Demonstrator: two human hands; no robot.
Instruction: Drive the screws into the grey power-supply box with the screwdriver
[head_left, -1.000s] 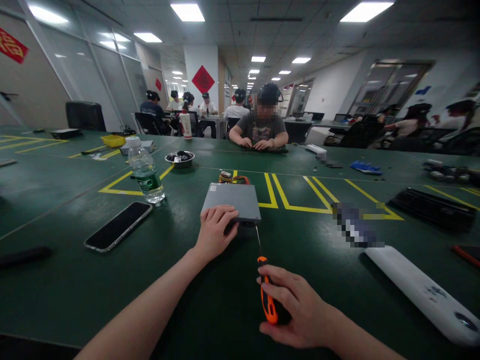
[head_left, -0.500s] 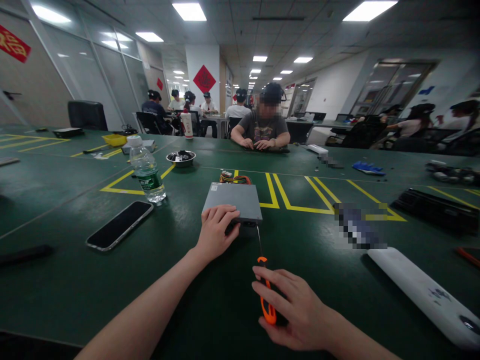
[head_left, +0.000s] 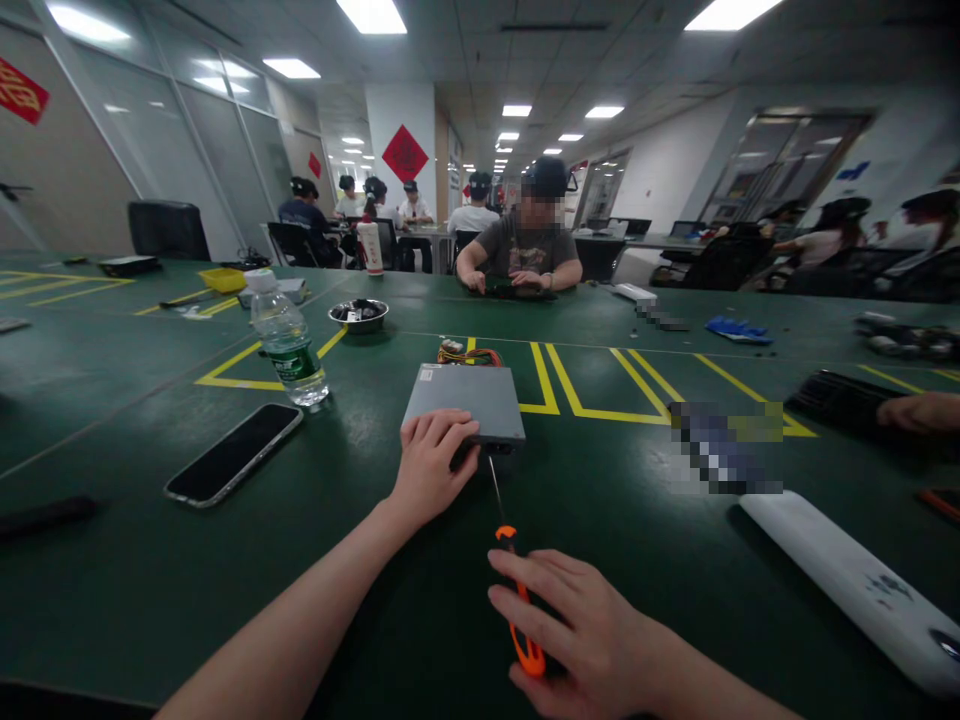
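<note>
A grey metal power supply unit lies flat on the green table, its bundle of coloured wires at the far side. My left hand grips its near left corner, fingers over the top and thumb at the front face. In my right hand is an orange and black screwdriver, held by the handle between thumb and fingers. Its thin shaft points away from me, the tip close to the unit's near face below the socket; whether it touches cannot be made out.
Left of the unit are a water bottle and a phone. A metal bowl with dark parts stands behind. To the right lie a long white case and a black device touched by another person's hand. A person sits opposite.
The screwdriver in my right hand has shifted left and slightly toward me, its tip moving along the unit's near face. My left hand stays put. Another person's hand has appeared at right.
</note>
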